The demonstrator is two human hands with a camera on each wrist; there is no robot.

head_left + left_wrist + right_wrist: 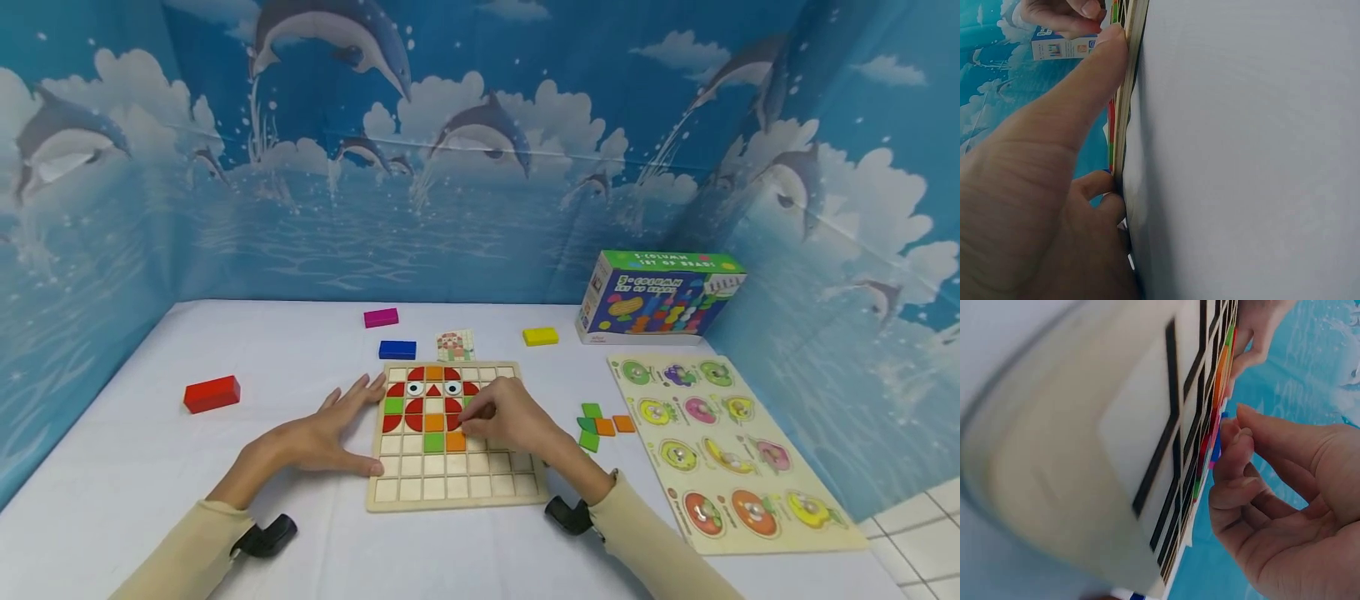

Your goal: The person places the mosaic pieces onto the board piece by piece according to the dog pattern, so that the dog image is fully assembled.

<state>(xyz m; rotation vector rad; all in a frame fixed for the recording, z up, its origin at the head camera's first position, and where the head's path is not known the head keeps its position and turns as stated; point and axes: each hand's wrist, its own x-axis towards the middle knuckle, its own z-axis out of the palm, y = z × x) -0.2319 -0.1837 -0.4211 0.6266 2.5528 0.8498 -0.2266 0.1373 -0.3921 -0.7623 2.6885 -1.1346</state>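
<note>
A wooden grid board (480,483) lies on the white table in front of me. Its upper rows hold red, green and orange tiles (433,422) that form a face with two eye tiles. My left hand (352,425) lies flat on the table at the board's left edge. In the left wrist view its thumb (1094,69) presses against the board's side (1130,94). My right hand (467,419) hovers over the board's middle with curled fingers, pinching a red tile (454,422) at its cell. The right wrist view shows those fingertips (1235,440) close to the tile rows.
Loose green and orange tiles (602,423) lie right of the board, with a fruit peg puzzle (720,446) beyond. Red (212,393), blue (397,349), magenta (381,317) and yellow (541,336) blocks, a pattern card (455,345) and a bead box (656,297) sit behind. Dolphin backdrops wall the table.
</note>
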